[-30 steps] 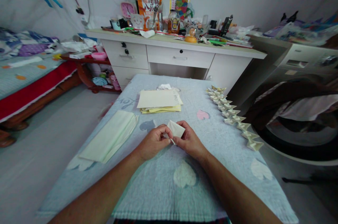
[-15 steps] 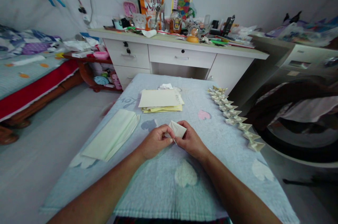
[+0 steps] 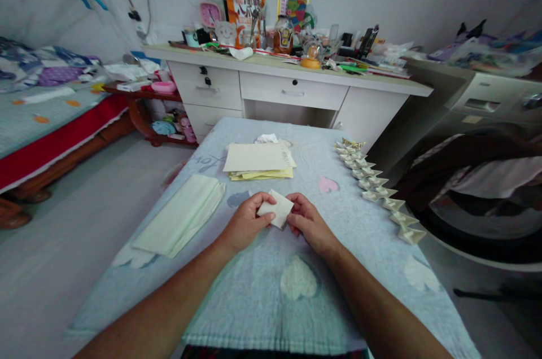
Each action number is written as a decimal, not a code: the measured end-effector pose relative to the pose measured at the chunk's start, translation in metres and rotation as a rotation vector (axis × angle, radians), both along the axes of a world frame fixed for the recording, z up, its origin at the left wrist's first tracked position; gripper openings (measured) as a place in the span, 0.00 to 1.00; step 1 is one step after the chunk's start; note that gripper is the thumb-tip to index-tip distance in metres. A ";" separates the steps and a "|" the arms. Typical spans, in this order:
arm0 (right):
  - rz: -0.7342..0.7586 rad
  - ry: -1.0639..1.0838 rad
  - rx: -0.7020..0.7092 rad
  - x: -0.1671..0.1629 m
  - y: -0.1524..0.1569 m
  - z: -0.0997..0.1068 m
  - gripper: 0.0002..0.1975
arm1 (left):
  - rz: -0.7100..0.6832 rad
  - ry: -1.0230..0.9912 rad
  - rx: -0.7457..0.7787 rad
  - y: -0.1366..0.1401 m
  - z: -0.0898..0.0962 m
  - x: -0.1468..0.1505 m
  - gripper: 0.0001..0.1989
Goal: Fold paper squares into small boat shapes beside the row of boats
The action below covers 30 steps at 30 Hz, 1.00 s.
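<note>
A small folded paper square (image 3: 277,209) is held above the cloth, one corner toward the far side. My left hand (image 3: 249,220) grips its left side, thumb on the near face and fingers behind. At the right corner, the curled fingers of my right hand (image 3: 309,220) close on the paper's edge. Along the right of the table runs a row of folded paper boats (image 3: 372,181), several in number. Beyond my hands lies a stack of paper sheets (image 3: 258,157), pale on top with yellow ones beneath. Left of my hands is a long folded pale-green paper (image 3: 180,215).
The table is covered by a light blue cloth (image 3: 249,302). Crumpled white paper (image 3: 266,138) lies behind the stack. A cluttered white desk (image 3: 271,85) stands at the far side, a washing machine (image 3: 478,99) to the right and a bed (image 3: 51,116) to the left.
The folded paper has been turned between my hands and now shows a flat square face. My left fingers have shifted to its left side, my right fingers to its right corner.
</note>
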State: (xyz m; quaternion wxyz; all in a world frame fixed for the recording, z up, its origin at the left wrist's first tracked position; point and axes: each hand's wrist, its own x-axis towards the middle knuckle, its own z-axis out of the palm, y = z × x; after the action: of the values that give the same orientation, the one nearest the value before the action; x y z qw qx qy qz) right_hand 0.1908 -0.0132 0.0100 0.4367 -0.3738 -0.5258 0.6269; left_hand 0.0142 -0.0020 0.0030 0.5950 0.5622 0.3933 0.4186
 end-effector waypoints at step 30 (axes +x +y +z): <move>-0.216 -0.528 0.662 0.005 -0.005 0.007 0.04 | 0.106 0.151 0.163 -0.003 0.009 -0.003 0.14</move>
State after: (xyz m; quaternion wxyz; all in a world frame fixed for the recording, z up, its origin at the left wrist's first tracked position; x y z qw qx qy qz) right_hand 0.1958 -0.0185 0.0171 0.4466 -0.4138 -0.7501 0.2583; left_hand 0.0108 -0.0049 0.0121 0.4933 0.6170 0.4307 0.4364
